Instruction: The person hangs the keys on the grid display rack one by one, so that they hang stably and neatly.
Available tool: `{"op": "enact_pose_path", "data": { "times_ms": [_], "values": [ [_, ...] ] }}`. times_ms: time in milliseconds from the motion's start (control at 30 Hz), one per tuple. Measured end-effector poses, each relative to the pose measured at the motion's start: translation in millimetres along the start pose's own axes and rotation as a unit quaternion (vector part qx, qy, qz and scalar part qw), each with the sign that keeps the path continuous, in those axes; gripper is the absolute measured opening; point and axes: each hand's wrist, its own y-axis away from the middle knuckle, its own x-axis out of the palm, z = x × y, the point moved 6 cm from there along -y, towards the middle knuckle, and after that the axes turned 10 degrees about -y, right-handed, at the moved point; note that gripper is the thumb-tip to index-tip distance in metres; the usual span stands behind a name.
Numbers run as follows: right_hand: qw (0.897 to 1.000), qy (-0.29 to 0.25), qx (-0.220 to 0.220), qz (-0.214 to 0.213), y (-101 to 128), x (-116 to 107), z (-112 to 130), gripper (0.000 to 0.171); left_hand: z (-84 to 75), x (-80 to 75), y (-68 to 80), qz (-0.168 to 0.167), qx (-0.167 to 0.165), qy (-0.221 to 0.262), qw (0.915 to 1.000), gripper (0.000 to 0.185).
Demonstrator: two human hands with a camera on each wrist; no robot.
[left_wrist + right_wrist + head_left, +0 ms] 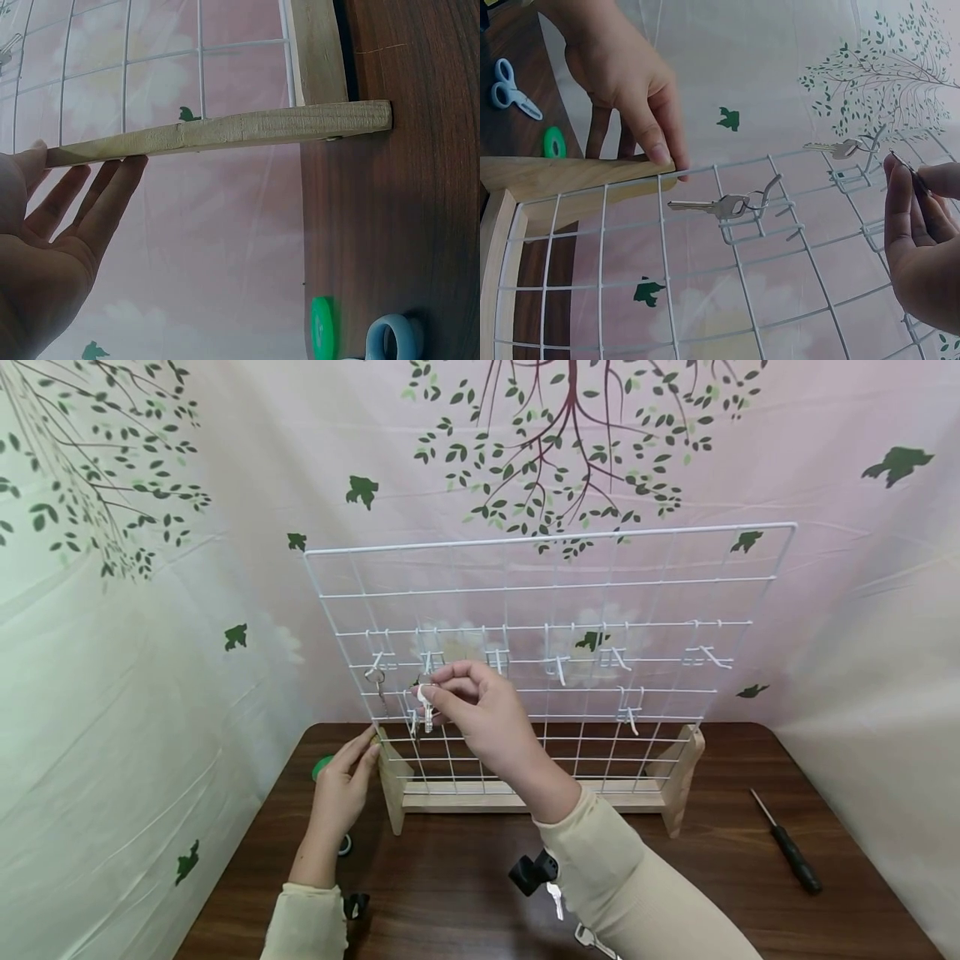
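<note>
Metal key (pixel 427 713) pinched in R hand (pixel 483 718), apart fr. L hand (pixel 343 783).

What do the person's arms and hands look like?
The left sleeve and right sleeve are plain pale cream. A small black gadget pokes out by the left sleeve, and a second black gadget by the right one. The left hand and right hand are bare, without gloves.

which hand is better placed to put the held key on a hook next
Probably the right hand: it pinches the key close to the hooks. The left hand grips the wooden post at the grid's side, lower than the hooks.
</note>
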Motion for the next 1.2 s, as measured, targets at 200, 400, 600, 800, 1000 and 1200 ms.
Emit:
{"op": "enact_pose_path", "data": {
  "times_ms": [200, 400, 600, 800, 1000, 1200],
  "values": [
    [1.000, -0.003, 0.000, -0.003, -2.3, -0.3, -2.7, 0.021, 0.6, 0.5, 0.1, -0.001, 0.003, -0.001, 1.0000, 0.041],
    [1.000, -0.004, 0.003, -0.009, -4.2, -1.8, -4.2, 0.022, 1.2, -0.6, -1.2, -0.006, 0.002, -0.002, 1.0000, 0.041],
    [1.000, -0.004, 0.001, -0.020, -6.7, -3.5, -7.3, 0.024, 0.9, -1.0, -1.6, -0.006, 0.005, -0.002, 1.0000, 0.041],
    [1.000, 0.008, -0.002, -0.027, -8.2, -5.2, -12.2, 0.026, 1.3, -0.4, -1.0, -0.004, 0.006, 0.003, 1.0000, 0.041],
    [0.998, 0.040, -0.010, -0.042, -9.5, -8.6, -14.3, 0.026, 1.1, 0.1, -1.6, -0.007, 0.011, 0.002, 0.9999, 0.041],
    [0.998, 0.039, -0.022, -0.048, -12.1, -10.6, -18.8, 0.026, 1.5, 0.9, -1.7, -0.009, 0.014, 0.005, 0.9999, 0.041]
  ]
}}
